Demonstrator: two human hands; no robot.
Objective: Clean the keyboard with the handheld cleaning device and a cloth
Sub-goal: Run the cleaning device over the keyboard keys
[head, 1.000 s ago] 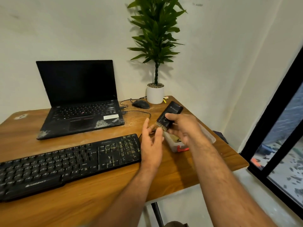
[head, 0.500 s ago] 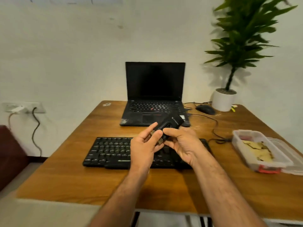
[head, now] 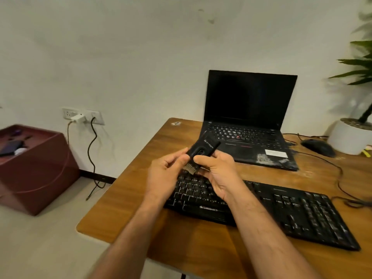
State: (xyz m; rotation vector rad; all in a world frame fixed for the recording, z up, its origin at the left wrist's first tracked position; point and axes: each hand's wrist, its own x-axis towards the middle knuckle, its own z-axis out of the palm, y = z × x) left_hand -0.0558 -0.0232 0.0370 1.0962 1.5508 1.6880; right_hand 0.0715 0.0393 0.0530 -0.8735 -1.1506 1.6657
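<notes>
1 camera sits on my head, looking forward and down over my wooden table (head: 128,178) from its near left corner. My left hand (head: 163,176) and right hand (head: 219,174) are close, mid-frame; the laptop (head: 249,101) and wall (head: 120,57) lie farther ahead.

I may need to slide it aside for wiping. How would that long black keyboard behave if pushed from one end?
The long black keyboard lies flat on the smooth wooden table, so it would likely slide, not tip. Its rigid-looking slab probably stays stiff. A cable near its far end might drag.
</notes>
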